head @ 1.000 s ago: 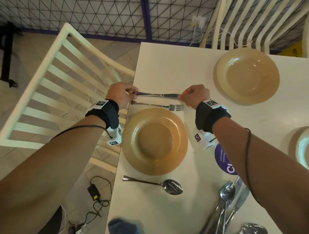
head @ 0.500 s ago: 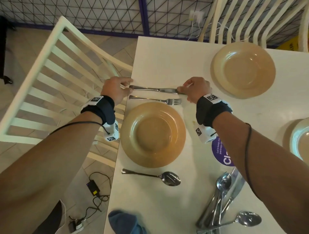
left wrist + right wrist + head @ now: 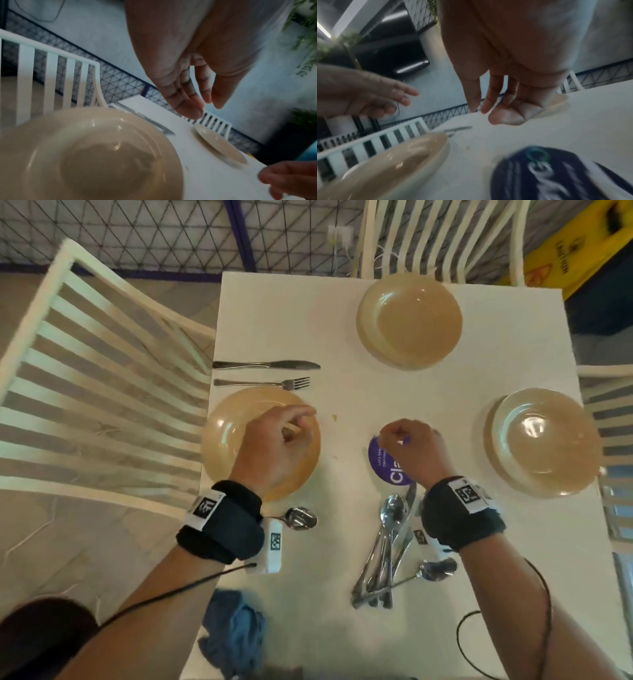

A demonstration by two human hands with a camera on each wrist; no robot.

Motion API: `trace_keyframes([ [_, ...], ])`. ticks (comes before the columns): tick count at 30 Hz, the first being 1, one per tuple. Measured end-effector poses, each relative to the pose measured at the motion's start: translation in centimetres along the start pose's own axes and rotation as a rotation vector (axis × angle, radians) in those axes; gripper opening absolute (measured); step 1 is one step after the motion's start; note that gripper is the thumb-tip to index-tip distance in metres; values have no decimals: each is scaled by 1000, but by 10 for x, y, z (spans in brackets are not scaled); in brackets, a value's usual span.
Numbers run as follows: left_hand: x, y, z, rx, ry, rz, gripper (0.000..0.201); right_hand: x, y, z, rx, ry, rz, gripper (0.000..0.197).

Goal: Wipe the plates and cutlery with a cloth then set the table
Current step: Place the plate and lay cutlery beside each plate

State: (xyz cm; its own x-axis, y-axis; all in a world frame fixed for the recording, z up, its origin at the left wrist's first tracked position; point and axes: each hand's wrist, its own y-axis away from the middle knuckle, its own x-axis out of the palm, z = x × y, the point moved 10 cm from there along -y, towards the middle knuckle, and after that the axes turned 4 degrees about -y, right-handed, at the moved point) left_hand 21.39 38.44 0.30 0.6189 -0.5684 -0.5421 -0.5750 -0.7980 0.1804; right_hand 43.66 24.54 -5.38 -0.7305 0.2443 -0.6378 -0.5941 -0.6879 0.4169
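A knife point(image 3: 265, 364) and a fork point(image 3: 262, 383) lie side by side on the white table point(image 3: 342, 392), just beyond the near-left tan plate point(image 3: 226, 436). A spoon point(image 3: 298, 518) lies on that plate's near side. My left hand point(image 3: 294, 422) hovers over the plate with loosely curled fingers point(image 3: 193, 108) and holds nothing. My right hand point(image 3: 397, 436) hangs empty over a purple round sticker point(image 3: 390, 470), its fingers point(image 3: 474, 102) relaxed. A blue cloth point(image 3: 236, 631) lies crumpled at the table's near edge.
Two more tan plates sit at the far side point(image 3: 409, 320) and the right side point(image 3: 544, 440). A pile of several spoons and knives point(image 3: 387, 549) lies under my right wrist. White slatted chairs stand at the left point(image 3: 102, 378), far point(image 3: 438, 234) and right sides.
Both hands have let go of the knife and drawn back toward me. The knife now lies flat beyond the fork. The left hand is over the plate, the right over the sticker.
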Motion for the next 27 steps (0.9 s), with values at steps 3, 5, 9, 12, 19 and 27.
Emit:
trace_keyframes([
  [3, 55, 39, -4, -35, 13, 115, 25, 21, 29, -51, 52, 214, 106, 17],
  [5, 86, 63, 5, -89, 17, 184, 24, 33, 43, -84, 120, 269, 163, 26],
  [9, 120, 104, 20, -172, -62, 227, 23, 42, 49, -108, 140, 252, 148, 25],
  [12, 131, 128, 27, -237, -95, 243, 24, 40, 48, -106, 109, 220, 140, 26],
  [19, 130, 162, 38, -358, -175, 179, 25, 14, 52, -103, 45, 160, 86, 24],
  [27, 143, 185, 36, -434, -189, 157, 24, -39, 76, -66, -137, 31, 73, 17],
])
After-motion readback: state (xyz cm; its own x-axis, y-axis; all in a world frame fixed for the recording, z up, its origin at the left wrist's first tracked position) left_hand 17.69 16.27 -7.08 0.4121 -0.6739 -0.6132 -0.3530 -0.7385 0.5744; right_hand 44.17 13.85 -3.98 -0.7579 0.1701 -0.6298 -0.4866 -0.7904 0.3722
